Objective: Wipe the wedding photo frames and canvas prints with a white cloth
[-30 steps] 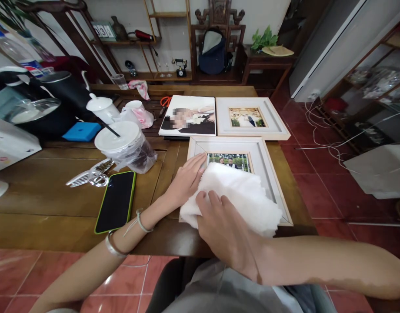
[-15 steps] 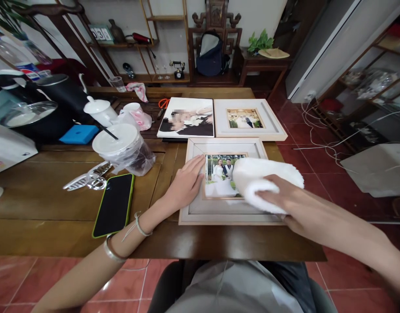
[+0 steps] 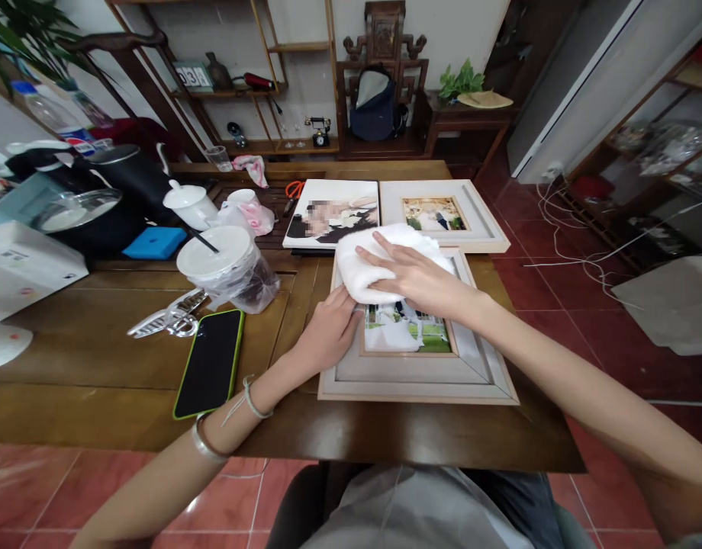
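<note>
Principal item: one pale picture frame [image 3: 413,370], which is lying face up on the brown table [image 3: 420,435] near your edge, with a folded white cloth [image 3: 359,273] covering part of its photo towards eleven o'clock; your right hand [image 3: 413,274] is pressing on the cloth, fingers spread apart, while your left hand [image 3: 328,332] is resting unclenched at nine o'clock on the border. Surroundings, same dial: a second frame [image 3: 480,229] is lying at twelve, a photo panel [image 3: 351,235] at eleven, a lidded cup [image 3: 214,255] is standing at ten, a green-edged phone [image 3: 209,366] is lying at nine.
</note>
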The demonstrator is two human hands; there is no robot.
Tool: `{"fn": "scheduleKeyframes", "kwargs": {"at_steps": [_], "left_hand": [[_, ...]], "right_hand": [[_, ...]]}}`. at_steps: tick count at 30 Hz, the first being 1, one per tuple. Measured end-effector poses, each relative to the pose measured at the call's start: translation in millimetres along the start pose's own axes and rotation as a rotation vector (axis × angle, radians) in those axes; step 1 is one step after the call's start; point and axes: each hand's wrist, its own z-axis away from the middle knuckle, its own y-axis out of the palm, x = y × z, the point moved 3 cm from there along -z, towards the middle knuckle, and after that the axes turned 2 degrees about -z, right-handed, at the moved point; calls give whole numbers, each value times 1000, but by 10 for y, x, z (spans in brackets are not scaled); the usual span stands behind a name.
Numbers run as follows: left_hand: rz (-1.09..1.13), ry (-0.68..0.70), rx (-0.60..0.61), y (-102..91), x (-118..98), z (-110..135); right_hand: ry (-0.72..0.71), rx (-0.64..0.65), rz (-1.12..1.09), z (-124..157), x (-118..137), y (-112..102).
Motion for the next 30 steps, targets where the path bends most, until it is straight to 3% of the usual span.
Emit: {"fn": "scheduleKeyframes", "kwargs": {"at_steps": [4,9,14,19,21,24,27,30], "left_hand": [[-16,-12,-1,-5,-6,-8],[-6,-21,5,4,8,-9],[15,-39,6,12,19,-5],[40,-59,9,22,23,-11],[56,-62,-3,22,20,-8],[103,-66,-26,11,8,6],[158,-62,-61,-10,-7,22],[200,-30,-111,-36,-16,29]], "right_hand": [[-28,91,-81,-141,-80,145],[17,70,-105,-9,-135,-11],[75,117,-181,293,-58,-244],[152,199,-294,783,131,-374],[186,138,-289,955,169,-412],[278,-72,-211,1059,163,-475],[349,-223,-82,921,152,-460],[287,-166,29,612,211,-264]]}}
